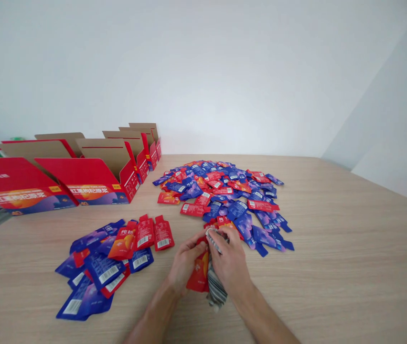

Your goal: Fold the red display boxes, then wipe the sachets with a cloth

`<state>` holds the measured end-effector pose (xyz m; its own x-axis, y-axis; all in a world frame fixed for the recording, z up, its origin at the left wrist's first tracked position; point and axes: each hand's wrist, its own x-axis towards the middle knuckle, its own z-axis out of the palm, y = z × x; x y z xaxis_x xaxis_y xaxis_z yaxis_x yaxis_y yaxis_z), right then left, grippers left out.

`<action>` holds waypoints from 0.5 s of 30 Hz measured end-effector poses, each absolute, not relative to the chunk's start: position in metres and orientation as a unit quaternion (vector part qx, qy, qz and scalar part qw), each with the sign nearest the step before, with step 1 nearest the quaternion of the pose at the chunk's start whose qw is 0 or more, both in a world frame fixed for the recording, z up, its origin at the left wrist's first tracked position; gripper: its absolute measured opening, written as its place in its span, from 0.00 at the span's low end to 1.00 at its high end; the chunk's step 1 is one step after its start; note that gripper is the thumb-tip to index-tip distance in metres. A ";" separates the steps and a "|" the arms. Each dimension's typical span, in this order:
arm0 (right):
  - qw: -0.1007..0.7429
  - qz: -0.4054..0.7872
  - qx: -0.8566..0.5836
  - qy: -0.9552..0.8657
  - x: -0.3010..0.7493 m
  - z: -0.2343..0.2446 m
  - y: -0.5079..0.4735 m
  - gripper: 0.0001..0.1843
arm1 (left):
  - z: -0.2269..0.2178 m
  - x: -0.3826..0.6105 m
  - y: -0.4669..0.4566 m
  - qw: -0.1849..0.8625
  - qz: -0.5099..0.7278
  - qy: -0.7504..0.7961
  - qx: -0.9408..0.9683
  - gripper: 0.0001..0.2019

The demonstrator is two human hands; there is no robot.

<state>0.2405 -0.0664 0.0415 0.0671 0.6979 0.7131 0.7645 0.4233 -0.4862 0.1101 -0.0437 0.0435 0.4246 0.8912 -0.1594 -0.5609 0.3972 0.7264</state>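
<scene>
Both my hands meet low in the middle of the table over a stack of flat sachets. My left hand is closed on a red sachet at the stack's left side. My right hand is wrapped round the stack of sachets, whose silver edges show at top and bottom. Just beyond my fingers lies a big loose heap of red and blue sachets. A smaller spread of red and blue sachets lies to the left of my hands.
Several open red cardboard boxes with raised brown flaps stand in a row at the back left of the light wooden table. A plain white wall rises behind the table's far edge.
</scene>
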 end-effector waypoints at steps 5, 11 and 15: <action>0.472 -0.021 -0.549 -0.689 0.238 0.044 -0.068 0.14 | 0.042 0.110 -0.043 0.785 0.459 0.282 0.306 0.25; 0.457 -0.021 -0.563 -0.688 0.235 0.047 -0.071 0.13 | 0.038 0.109 -0.042 0.783 0.459 0.278 0.316 0.26; 0.452 -0.008 -0.567 -0.689 0.234 0.047 -0.071 0.12 | 0.038 0.108 -0.042 0.781 0.463 0.282 0.310 0.26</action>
<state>0.2339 -0.0705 0.0471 0.0510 0.7733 0.6319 0.7880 0.3576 -0.5012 0.1077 -0.0416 0.0381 0.4125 0.8979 -0.1536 -0.5485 0.3795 0.7451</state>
